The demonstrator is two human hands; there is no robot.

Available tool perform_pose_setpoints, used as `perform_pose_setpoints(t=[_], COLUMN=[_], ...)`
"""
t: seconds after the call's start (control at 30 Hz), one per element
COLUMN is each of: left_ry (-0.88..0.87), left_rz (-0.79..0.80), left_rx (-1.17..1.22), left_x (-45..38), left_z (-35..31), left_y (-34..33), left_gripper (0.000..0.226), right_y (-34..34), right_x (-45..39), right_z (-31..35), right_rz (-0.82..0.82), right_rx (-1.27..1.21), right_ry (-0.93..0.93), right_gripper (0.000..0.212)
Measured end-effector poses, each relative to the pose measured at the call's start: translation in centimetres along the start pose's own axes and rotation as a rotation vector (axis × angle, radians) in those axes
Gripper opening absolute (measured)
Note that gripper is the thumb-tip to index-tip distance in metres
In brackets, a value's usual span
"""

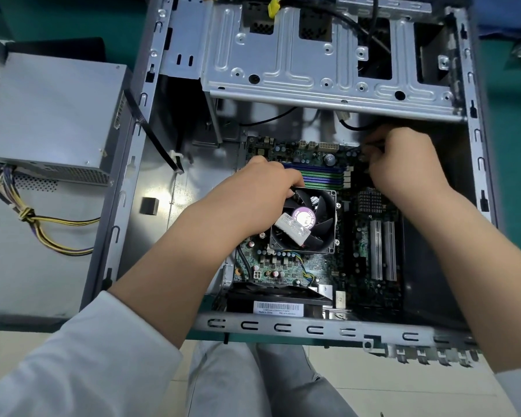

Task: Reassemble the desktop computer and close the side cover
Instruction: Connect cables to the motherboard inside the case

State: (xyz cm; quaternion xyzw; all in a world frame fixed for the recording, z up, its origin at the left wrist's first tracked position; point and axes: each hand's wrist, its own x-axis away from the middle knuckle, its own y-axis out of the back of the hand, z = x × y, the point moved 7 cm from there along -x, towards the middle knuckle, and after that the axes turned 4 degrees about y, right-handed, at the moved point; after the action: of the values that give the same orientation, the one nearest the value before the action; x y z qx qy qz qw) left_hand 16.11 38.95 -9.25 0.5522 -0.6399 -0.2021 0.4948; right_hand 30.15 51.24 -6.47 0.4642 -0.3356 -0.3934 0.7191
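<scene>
Both hands work inside the case (pixel 475 139): right hand (pixel 403 164) pinches a black cable (pixel 351 127) beyond the fan (pixel 306 221), which left hand (pixel 262 185) grips.

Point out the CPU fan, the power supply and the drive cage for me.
CPU fan (pixel 306 219): head view, purple hub sticker.
Power supply (pixel 51 115): head view, bare top panel.
Drive cage (pixel 322 61): head view, stamped metal plate.

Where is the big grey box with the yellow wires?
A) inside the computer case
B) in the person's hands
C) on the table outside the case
C: the grey box sits outside the open case, on the person's left, while the left hand and right hand work over the motherboard.
</scene>
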Motion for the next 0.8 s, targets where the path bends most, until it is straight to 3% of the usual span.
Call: perform_pose_setpoints(t=[0.27, 0.47, 0.8], left_ry=[-0.006, -0.023, -0.02], left_rz=[-0.016, -0.027, -0.025], left_rx=[0.018, 0.009, 0.014], left_x=[-0.1, -0.2, -0.1], left_z=[0.0, 0.0, 0.0], left_y=[-0.1, -0.2, -0.2], left_gripper=[0.048, 0.048, 0.047], right_y=[-0.1, -0.5, 0.1], right_x=[-0.8, -0.7, -0.5], right_z=[0.4, 0.3, 1.2], right_rz=[0.078, 0.145, 0.106], right_rx=[0.174, 0.21, 0.297], right_ry=[0.03, -0.003, 0.024], right_gripper=[0.036, 0.013, 0.011])
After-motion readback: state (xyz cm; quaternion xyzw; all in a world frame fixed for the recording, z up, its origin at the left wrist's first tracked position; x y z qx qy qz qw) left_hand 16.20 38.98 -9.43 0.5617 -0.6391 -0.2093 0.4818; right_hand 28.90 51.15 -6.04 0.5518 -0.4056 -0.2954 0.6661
